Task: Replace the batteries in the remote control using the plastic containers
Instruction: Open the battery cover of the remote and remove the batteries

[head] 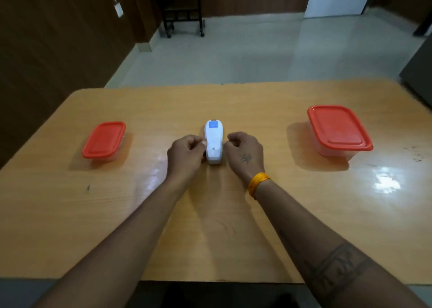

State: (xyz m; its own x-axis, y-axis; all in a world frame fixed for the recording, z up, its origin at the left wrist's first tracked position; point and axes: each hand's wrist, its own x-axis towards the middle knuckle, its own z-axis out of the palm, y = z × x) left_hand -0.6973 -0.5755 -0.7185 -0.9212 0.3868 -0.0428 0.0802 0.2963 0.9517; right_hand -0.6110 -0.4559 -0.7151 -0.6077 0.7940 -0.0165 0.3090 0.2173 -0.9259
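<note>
A white remote control [213, 141] with a blue label at its far end lies lengthwise in the middle of the wooden table [233, 214]. My left hand [185, 154] is curled against its left side, thumb touching the edge. Just right of the remote is my right hand [243, 152], fingers curled, close to the remote's right side; whether it touches is unclear. A small clear plastic container with a red lid [104, 139] sits at the left. A larger red-lidded container [339, 130] sits at the right. Both lids are on.
The table's far edge [222, 85] borders a pale tiled floor. A black wheeled stand [183, 20] is far back. A dark object [418, 71] stands off the table's right corner.
</note>
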